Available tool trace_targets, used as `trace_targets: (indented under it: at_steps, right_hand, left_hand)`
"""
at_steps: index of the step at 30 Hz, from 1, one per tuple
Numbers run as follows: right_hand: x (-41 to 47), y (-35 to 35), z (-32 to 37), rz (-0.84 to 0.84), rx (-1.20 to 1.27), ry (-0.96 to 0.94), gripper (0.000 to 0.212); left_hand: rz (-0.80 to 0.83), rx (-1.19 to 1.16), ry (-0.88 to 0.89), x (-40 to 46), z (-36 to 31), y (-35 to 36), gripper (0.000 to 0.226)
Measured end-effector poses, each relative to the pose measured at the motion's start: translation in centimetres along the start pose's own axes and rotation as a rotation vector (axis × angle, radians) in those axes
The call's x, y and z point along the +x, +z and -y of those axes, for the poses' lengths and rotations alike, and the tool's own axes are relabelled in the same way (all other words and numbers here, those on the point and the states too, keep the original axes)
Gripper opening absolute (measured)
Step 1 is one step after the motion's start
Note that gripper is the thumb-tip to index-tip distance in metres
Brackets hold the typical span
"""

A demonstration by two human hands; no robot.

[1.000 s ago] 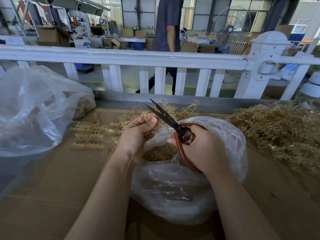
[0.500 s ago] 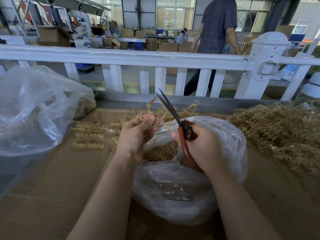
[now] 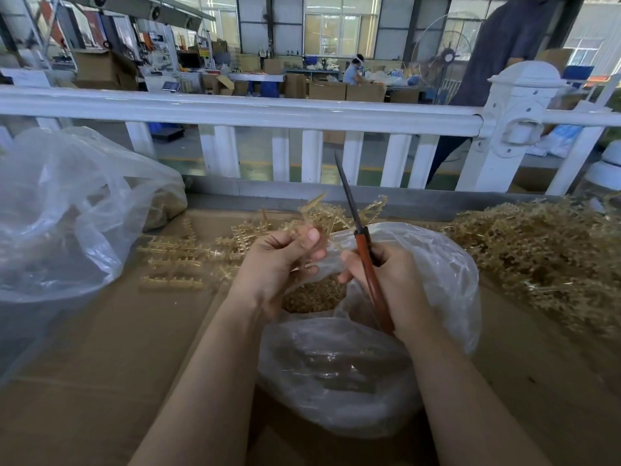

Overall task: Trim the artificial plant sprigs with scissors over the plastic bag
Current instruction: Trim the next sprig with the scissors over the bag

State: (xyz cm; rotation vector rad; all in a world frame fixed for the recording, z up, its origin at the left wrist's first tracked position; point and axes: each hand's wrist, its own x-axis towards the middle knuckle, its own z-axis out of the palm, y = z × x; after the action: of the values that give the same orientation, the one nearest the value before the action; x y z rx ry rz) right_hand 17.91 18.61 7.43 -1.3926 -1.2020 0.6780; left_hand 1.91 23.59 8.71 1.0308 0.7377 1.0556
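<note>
Sprig (image 3: 316,216): tan moulded plastic, pinched in my left hand (image 3: 279,267) between thumb and curled fingers, held just above the open mouth of the bag (image 3: 437,284). I judge it very light, thin and springy, liable to flick when cut; best held low on the stem, close to the cut.

Scissors (image 3: 361,243): red handles wrapped in my right hand (image 3: 386,280), blades together and pointing up and away, just right of the sprig. Rigid, sharp; handle grip only.

Bag: clear, limp film, holding tan trimmings. It slumps, so I keep cuts over its mouth.

Pile (image 3: 537,250): uncut sprigs, right of the bag, probably tangled.
</note>
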Motion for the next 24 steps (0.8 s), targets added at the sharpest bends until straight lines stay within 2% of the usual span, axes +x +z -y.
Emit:
trace_targets:
  at_steps: [3, 5, 10, 13, 18, 24]
  right_hand:
    - [0.0, 0.0, -0.2, -0.019, 0.04, 0.03, 0.017]
    - [0.1, -0.1, -0.3, -0.043, 0.064, 0.038, 0.013]
    - [0.1, -0.1, -0.6, -0.135, 0.061, 0.006, 0.015]
    - [0.2, -0.2, -0.7, -0.177, 0.078, -0.024, 0.015]
    - [0.2, -0.4, -0.8, -0.207, 0.124, -0.031, 0.013]
    - [0.2, -0.5, -0.9, -0.211, 0.136, -0.064, 0.015]
  left_hand:
    - [0.134, 0.109, -0.072, -0.2, -0.3, -0.6, 0.042]
    - [0.219, 0.187, -0.113, -0.5, -0.5, -1.0, 0.041]
    - [0.292, 0.18, -0.144, -0.6, -0.6, -1.2, 0.041]
    - [0.303, 0.118, -0.147, -0.5, -0.7, -1.4, 0.047]
    - [0.273, 0.13, -0.102, -0.6, -0.6, -1.4, 0.02]
    - [0.265, 0.171, -0.105, -0.7, -0.7, -1.2, 0.027]
